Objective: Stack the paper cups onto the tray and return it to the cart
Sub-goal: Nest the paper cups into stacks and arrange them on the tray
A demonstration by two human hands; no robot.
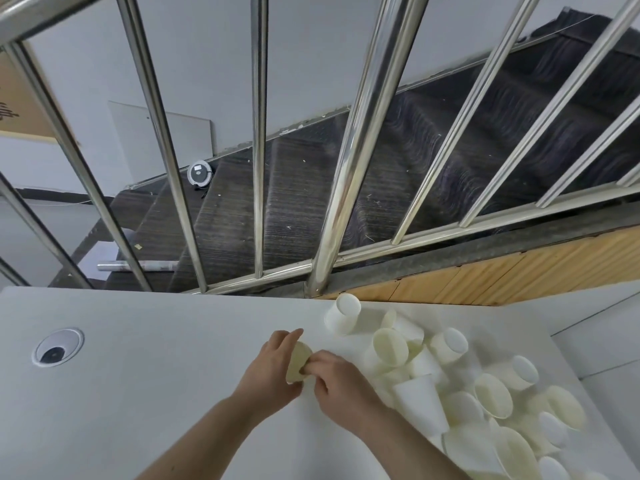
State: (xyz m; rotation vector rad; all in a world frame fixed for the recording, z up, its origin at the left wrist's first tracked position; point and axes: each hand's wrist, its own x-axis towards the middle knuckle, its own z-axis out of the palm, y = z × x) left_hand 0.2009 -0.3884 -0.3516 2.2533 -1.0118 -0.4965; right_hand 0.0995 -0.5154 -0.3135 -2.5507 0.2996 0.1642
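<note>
Left hand [273, 367] and right hand [337, 379] both pinching one paper cup [298, 362] above bench [156, 375] centre; loose cups [460, 389] heaped at four o'clock, visible mouths empty

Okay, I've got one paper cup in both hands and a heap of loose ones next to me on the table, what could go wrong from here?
1. The loose cups lie tipped on their sides in a heap; some reach the table edge at right and could roll off.
2. The left hand and right hand pinch one cup at its rim, which might crease it.
3. An upright cup near the railing could get knocked toward the stairs.
</note>
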